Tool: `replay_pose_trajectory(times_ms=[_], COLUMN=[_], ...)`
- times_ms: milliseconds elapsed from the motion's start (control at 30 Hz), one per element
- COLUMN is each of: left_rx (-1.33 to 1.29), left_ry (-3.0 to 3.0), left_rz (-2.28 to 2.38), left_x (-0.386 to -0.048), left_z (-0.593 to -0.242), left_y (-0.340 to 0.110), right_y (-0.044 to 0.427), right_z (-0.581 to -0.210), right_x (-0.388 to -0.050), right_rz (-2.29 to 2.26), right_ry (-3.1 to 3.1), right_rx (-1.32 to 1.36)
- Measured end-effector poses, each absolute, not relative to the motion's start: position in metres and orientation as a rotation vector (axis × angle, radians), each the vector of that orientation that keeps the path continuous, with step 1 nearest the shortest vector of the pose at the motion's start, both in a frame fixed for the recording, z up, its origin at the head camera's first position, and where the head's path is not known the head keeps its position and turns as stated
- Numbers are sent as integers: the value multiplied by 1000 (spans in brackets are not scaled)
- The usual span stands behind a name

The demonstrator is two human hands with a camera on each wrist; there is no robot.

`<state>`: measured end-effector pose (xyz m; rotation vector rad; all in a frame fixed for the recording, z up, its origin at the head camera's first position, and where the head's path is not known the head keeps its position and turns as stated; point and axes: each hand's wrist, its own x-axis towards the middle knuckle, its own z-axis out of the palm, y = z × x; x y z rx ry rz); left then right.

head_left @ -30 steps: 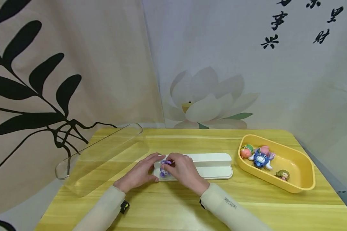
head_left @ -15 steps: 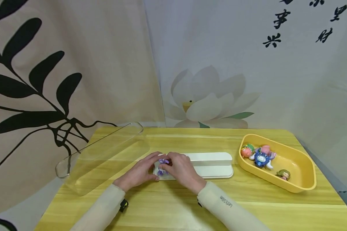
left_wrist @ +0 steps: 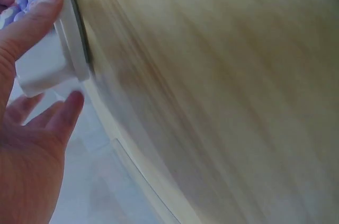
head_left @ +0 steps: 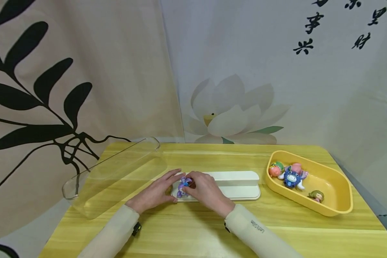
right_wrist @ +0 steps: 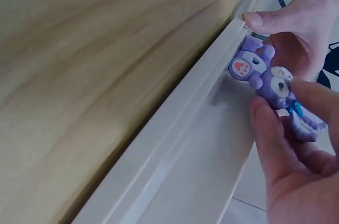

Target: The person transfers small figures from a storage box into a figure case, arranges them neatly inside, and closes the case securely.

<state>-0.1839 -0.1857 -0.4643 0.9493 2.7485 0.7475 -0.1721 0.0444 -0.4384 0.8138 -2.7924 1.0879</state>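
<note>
My right hand [head_left: 209,189] pinches a small purple bunny figurine [head_left: 181,190] between thumb and fingers. It is at the left end of a long white stepped base [head_left: 237,194]. In the right wrist view the figurine [right_wrist: 270,83] has a pawprint on one foot and a blue bow by its ears; its feet are at the base's lower step, and whether they touch it I cannot tell. My left hand [head_left: 155,192] holds the base's left end, its thumb [left_wrist: 39,20] on the front edge and the other fingers around the end.
A large clear plastic cover [head_left: 116,181] lies slantwise at the table's left. On the right, a yellow tray [head_left: 337,195] contains several figurines, among them a blue one [head_left: 291,178] and a green-haired one [head_left: 316,195]. A printed curtain hangs behind the wooden table [head_left: 193,236].
Over the last half second my right hand has shifted slightly right, and the figurine has turned so that its blue bow shows. The left hand stays almost still on the base.
</note>
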Motion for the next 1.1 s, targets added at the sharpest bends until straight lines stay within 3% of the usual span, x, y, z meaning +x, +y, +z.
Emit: replay_pose_trajectory(times_ms=[633, 1100], left_rx=[1076, 1026], left_ry=[2693, 2704], left_rz=[723, 702], left_x=[-190, -191], left_z=[-465, -465], left_y=[-184, -182], right_y=[57, 119], right_z=[-439, -411], right_x=[-173, -160], right_rz=[1211, 1179], right_ry=[-2832, -2833], right_rx=[843, 650])
